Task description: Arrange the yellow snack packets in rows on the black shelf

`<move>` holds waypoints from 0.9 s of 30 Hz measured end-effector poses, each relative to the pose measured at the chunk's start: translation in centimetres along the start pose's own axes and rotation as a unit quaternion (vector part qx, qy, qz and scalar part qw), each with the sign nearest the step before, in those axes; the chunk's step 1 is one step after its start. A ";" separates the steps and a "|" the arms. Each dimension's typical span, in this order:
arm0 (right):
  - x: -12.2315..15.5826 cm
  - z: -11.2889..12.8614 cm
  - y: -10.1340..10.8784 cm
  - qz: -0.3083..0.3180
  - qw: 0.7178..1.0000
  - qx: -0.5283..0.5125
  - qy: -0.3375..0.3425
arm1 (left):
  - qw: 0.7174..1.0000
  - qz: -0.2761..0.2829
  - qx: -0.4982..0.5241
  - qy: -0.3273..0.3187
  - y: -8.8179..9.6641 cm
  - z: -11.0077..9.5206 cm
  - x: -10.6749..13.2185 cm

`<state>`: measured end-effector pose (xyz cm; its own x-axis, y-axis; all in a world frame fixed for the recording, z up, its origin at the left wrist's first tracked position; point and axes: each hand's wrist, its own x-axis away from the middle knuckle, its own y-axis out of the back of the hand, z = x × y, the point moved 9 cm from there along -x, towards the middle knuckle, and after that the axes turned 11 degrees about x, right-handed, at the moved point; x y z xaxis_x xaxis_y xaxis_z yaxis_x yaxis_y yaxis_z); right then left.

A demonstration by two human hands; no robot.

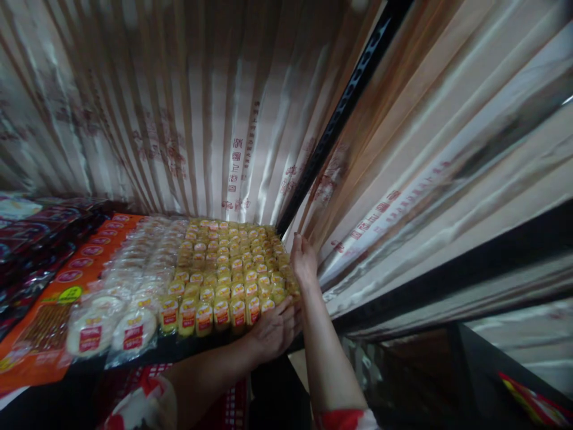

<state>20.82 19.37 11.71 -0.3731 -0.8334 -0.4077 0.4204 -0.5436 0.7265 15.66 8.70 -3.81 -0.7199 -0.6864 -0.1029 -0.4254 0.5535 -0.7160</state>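
Tight rows of small yellow wrapped snack packs (222, 310) with red and white labels stand on a dark shelf. My left hand (275, 331) is at their front right corner, its fingers curled against the end packs and partly covering them. Farther back, my right hand (305, 260) lies along the right side of the rows, fingers stretched upward beside the curtain. I see nothing held in it. To the left are clear-wrapped round white crackers (134, 328), lined up in two rows.
An orange snack package (85, 263) and dark shiny packets (31, 245) lie farther left. Behind hangs a pleated printed curtain (201, 119), crossed by a black slotted post (340, 113). A red basket (235, 406) is below the shelf. At lower right stands a dark shelf unit (487, 370).
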 end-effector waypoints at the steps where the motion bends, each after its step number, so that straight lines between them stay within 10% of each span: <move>1: 1.0 0.3 1.0 -0.014 1.000 -0.008 -0.001 | 0.999 -0.008 0.039 -0.004 0.2 -0.1 -0.1; 7: 8.1 1.7 6.2 -0.111 0.992 -0.035 0.055 | 0.985 0.003 0.172 0.012 0.0 0.5 -0.6; 11: 14.0 1.2 5.9 -0.107 0.992 -0.021 0.068 | 0.982 0.000 -0.172 -0.075 -0.7 -1.8 1.7; 15: 19.9 0.5 2.4 -0.054 0.991 0.016 0.122 | 0.892 -0.022 -0.431 -0.131 -0.7 -4.7 6.9; 19: 23.0 -0.7 -0.8 -0.014 0.991 0.039 0.131 | 0.570 -0.075 -0.787 -0.225 -0.7 -7.2 11.7; 21: 23.3 -0.9 -2.0 0.001 0.989 0.050 0.136 | 0.467 -0.095 -0.843 -0.248 -0.4 -7.6 12.8; 23: 23.1 -0.9 -2.7 0.010 0.989 0.062 0.137 | 0.423 -0.096 -0.865 -0.253 0.0 -7.7 13.1; 27: 22.7 -0.4 -3.2 0.018 0.987 0.071 0.140 | 0.431 -0.089 -0.867 -0.234 0.4 -8.0 12.8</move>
<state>11.32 2.10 -0.07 -0.1080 -0.8575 -0.5030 0.3008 -0.5104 0.8056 1.91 3.94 0.06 -0.5754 -0.5860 -0.5706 -0.5124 -0.2855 0.8099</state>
